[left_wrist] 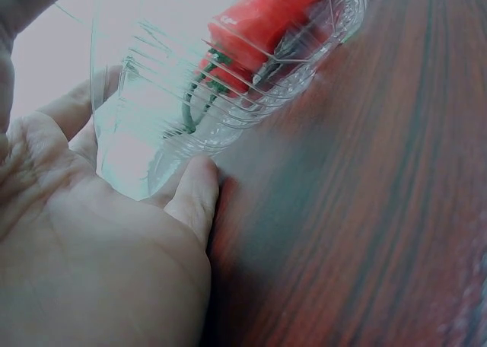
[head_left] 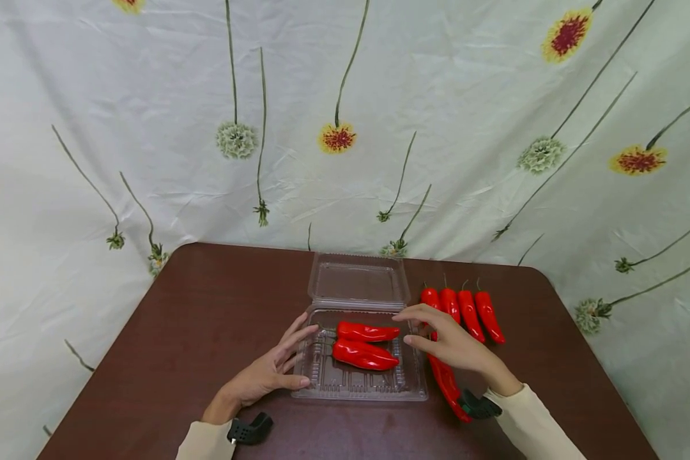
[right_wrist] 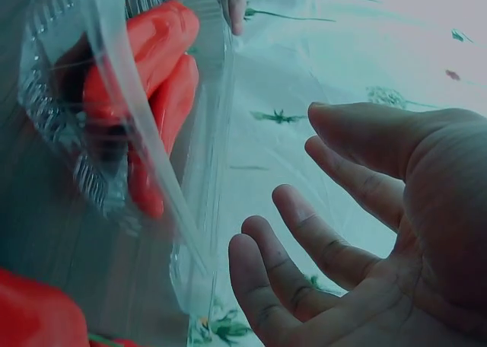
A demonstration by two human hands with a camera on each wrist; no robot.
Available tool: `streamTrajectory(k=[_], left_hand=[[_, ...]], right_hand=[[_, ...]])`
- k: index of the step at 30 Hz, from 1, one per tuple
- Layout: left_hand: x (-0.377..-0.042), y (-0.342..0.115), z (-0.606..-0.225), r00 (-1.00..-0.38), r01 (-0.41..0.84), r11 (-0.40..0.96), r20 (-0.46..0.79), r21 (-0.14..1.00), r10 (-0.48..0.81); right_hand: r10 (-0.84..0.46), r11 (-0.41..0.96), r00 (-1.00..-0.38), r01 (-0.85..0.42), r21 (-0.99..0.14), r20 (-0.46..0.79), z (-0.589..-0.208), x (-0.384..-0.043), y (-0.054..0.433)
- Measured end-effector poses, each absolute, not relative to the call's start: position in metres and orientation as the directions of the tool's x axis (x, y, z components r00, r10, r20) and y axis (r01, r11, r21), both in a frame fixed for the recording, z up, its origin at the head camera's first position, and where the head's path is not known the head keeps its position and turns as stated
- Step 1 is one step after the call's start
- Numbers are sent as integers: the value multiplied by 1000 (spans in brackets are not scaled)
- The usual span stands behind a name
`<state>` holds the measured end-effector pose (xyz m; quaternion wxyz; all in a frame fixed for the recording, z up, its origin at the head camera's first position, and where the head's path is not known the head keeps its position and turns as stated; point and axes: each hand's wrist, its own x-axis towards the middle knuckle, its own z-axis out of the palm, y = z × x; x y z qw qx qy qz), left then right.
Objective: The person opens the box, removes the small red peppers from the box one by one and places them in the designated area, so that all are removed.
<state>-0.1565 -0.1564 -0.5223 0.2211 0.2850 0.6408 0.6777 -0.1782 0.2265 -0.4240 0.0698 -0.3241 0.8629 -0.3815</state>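
Note:
A clear plastic clamshell box [head_left: 353,386] lies with its lid [head_left: 358,281] folded back toward the far edge. Inside its base are two glossy red peppers, a far one [head_left: 368,332] and a near one [head_left: 363,355]. My left hand [head_left: 267,372] rests along the box's left side, fingers spread and thumb at the near corner; in the left wrist view its thumb [left_wrist: 196,195] is right at the ridged wall. At the box's right side hovers my right hand [head_left: 451,342], fingers loosely bent with nothing in them, as the right wrist view also shows.
Several red peppers [head_left: 486,314] stand in a row right of the box, partly behind my right hand. Another red pepper [head_left: 445,383] lies nearer, under my right wrist. The dark brown table [head_left: 230,294] ends at a flower-print cloth [head_left: 178,128] behind.

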Motion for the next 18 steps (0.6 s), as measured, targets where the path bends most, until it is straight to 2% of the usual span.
streamTrajectory(k=[5,12,18], left_hand=[[-157,-157,-522,-744,64,-78,100,995,661],[-157,-156,-519,-747,51,-72,86,996,660],[-155,-156,-518,-751,45,-63,75,997,656]], right_hand=[[-662,463,-740,-527,-713,118,-426,-184,214],[-695,467,-716,-514,-720,60,-423,-187,193],[-742,476,-669,-570,-669,41,-422,-190,174]])
